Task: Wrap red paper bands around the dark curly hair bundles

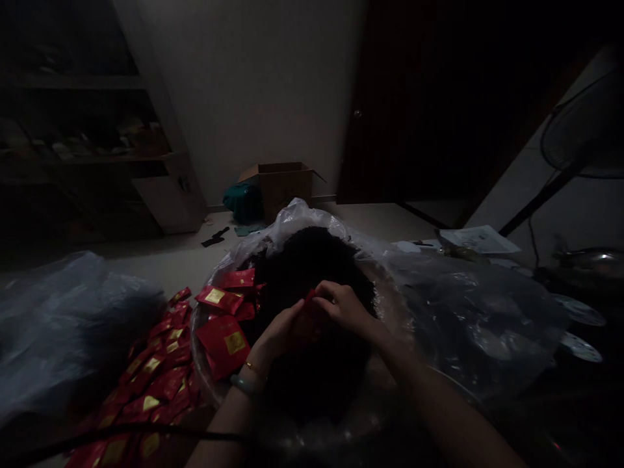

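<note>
Both of my hands meet over a round, plastic-lined container (397,325) that holds a heap of dark loose material, perhaps tea leaves (316,253). A red packet (305,325) is between them, dim in the poor light. My left hand (280,328) grips its left side; a bangle and a thin bracelet circle that wrist. With fingers pinched, my right hand (344,304) holds the packet's top edge. Left of the heap, several red packets with gold labels (221,341) rest inside the container's rim. What the packet contains is hidden.
A large pile of red packets (166,383) lies left of the container. Clear plastic bags (68,325) spread on the far left, with more plastic (478,312) at right. Behind stand an open cardboard box (285,185), a green bag (242,201) and a fan (585,130).
</note>
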A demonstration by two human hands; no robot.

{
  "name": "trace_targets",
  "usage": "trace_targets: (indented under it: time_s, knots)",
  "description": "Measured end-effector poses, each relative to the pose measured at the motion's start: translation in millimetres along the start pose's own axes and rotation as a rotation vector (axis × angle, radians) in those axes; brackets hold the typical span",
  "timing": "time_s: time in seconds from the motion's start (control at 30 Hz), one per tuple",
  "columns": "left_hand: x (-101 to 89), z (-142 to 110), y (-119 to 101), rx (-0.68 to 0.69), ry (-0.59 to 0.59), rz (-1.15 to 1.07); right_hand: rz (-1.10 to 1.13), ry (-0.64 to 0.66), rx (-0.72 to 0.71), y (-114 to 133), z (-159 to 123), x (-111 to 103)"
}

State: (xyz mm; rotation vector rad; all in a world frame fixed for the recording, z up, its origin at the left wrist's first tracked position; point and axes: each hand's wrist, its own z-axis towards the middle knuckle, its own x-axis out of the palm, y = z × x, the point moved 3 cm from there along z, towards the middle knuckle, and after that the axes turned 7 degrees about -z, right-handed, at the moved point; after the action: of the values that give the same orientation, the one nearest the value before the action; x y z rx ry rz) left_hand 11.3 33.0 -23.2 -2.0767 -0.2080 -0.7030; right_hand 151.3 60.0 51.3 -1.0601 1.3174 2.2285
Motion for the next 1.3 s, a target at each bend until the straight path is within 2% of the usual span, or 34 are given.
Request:
trace_targets:
  time_s: [0.23, 0.37, 0.47, 0.53, 0.6, 0.7, 0.8, 0.93, 1.0, 1.07, 1.2, 1.3]
  knots:
    - [9.1, -9.7, -11.1, 0.162, 0.064, 0.181, 0.048, 0.064, -0.069, 1.4, -0.8, -5.7]
    - [2.7, -7.8, -16.9, 0.3, -0.096, 0.248, 0.207, 0.164, 0.013, -0.1, -0.9, -3.6]
    - [-1.8, -4.6, -17.5, 0.4, -0.221, 0.29, 0.303, 0.3, 0.127, -1.8, -2.5, 4.8]
    - [-1.8, -3.3, -16.9, 0.464, -0.284, 0.345, 0.241, 0.373, 0.169, -2.3, -3.7, 9.8]
    - [-0.4, -3.1, -16.5, 0.52, -0.332, 0.411, 0.126, 0.393, 0.173, -2.3, -4.3, 11.2]
    - [2.2, -4.4, -16.3, 0.561, -0.363, 0.483, 0.051, 0.405, 0.114, -0.6, -5.0, 8.2]
    - [5.2, -6.5, -16.1, 0.581, -0.338, 0.558, 0.095, 0.452, 0.044, -0.3, -6.3, 4.6]
    - [7.5, -8.0, -15.9, 0.623, -0.332, 0.648, 0.098, 0.535, 0.097, -6.5, -7.3, 7.1]
    - [5.5, -6.6, -16.1, 0.615, -0.343, 0.647, 0.041, 0.547, 0.142, -8.6, -7.0, 10.4]
    - [1.8, -3.6, -15.4, 0.537, -0.316, 0.594, -0.023, 0.545, 0.115, -6.5, -6.4, 13.5]
    - [0.0, -2.7, -12.5, 0.303, -0.123, 0.447, -0.121, 0.613, -0.165, 6.6, -7.9, 18.7]
    - [3.8, -9.1, -11.9, 0.194, -0.014, 0.466, -0.106, 0.635, -0.279, 11.8, -9.3, 17.9]
